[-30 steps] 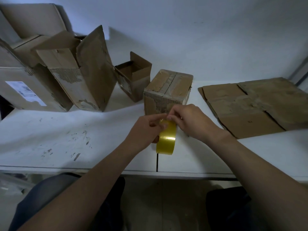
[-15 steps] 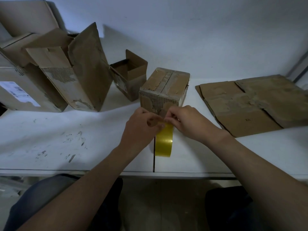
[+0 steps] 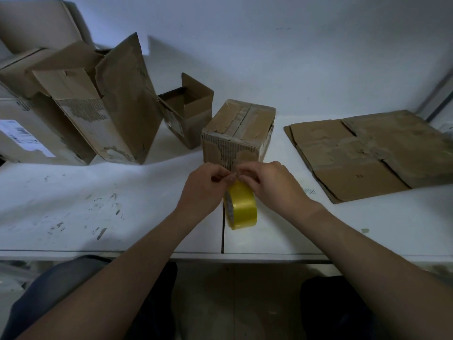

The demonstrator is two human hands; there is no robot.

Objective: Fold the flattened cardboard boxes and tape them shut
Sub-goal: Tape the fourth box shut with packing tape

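Note:
A small closed cardboard box [image 3: 239, 132] stands on the white table [image 3: 73, 204], its top flaps crossed by old tape. Just in front of it a yellow tape roll [image 3: 242, 208] stands on edge. My left hand [image 3: 204, 187] and my right hand [image 3: 270, 185] meet above the roll, fingertips pinching at its top edge close to the box's front face. A flattened cardboard box [image 3: 367, 153] lies on the table to the right.
A small open box [image 3: 187, 109] sits behind and left of the closed one. Larger opened boxes [image 3: 103, 101] lean at the far left against the white wall. The table's front edge runs just below my forearms.
Both hands and the tape roll have shifted slightly towards the box. The roll has turned a little, so its side now shows. My fingertips stay pinched at its top.

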